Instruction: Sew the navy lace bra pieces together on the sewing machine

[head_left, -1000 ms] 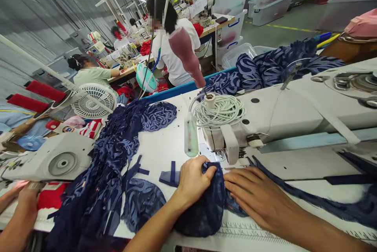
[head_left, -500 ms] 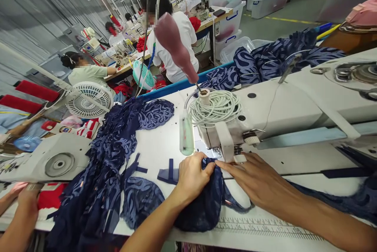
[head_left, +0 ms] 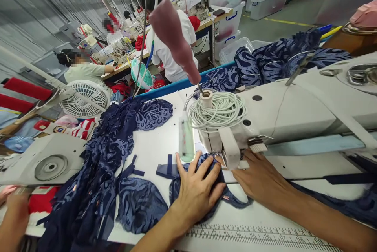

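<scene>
My left hand [head_left: 198,187] lies flat, fingers spread, pressing a dark navy lace piece [head_left: 180,186] onto the white table [head_left: 159,146] just in front of the sewing machine [head_left: 282,114]. My right hand [head_left: 259,179] rests beside it to the right, its fingertips tucked under the machine head at the needle area [head_left: 225,157] and hidden there. A navy strap [head_left: 330,201] trails off from under my right forearm to the right.
A heap of navy lace pieces [head_left: 112,157] runs along the left of the table, with small navy strips [head_left: 166,167] near it. A coiled white cord [head_left: 219,110] sits on the machine. Another person's hand [head_left: 14,214] shows at lower left. Co-workers sit at tables behind.
My left hand went from bunching the lace to lying flat and spread on it. My right hand slid forward under the machine head. The lace piece is flatter.
</scene>
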Motion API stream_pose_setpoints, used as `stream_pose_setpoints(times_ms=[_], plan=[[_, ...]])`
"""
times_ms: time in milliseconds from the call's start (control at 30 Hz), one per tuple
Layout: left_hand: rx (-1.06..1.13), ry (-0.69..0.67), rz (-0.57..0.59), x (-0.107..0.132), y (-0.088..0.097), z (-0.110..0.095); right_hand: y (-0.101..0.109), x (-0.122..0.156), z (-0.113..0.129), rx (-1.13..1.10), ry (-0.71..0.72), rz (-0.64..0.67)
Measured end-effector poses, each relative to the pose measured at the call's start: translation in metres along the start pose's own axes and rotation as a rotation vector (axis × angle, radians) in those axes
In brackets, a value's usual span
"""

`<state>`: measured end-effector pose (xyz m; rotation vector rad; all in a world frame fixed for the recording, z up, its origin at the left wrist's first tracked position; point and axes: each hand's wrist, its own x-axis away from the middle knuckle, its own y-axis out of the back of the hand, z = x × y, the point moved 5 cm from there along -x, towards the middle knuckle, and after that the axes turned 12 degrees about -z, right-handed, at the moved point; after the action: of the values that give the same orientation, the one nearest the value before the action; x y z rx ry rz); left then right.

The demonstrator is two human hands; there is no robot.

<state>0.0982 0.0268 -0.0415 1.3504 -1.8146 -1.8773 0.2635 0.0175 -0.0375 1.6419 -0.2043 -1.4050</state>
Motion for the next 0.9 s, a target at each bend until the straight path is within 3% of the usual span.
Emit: stream_pose_setpoints(times_ms=[267, 800, 900], plan=[[0.035, 0.037, 0.001, -0.010, -0.004, 0.003, 0.007, 0.007, -0.002, -0.067, -0.085, -0.063], [0.098, 0.075, 0.050, -0.017, -0.001, 0.006, 0.003, 0.016, -0.008, -0.034, 0.022, -0.146], [0.083, 0.065, 0.043, -0.018, -0.002, 0.007, 0.000, 0.016, -0.021, -0.043, -0.088, -0.173]])
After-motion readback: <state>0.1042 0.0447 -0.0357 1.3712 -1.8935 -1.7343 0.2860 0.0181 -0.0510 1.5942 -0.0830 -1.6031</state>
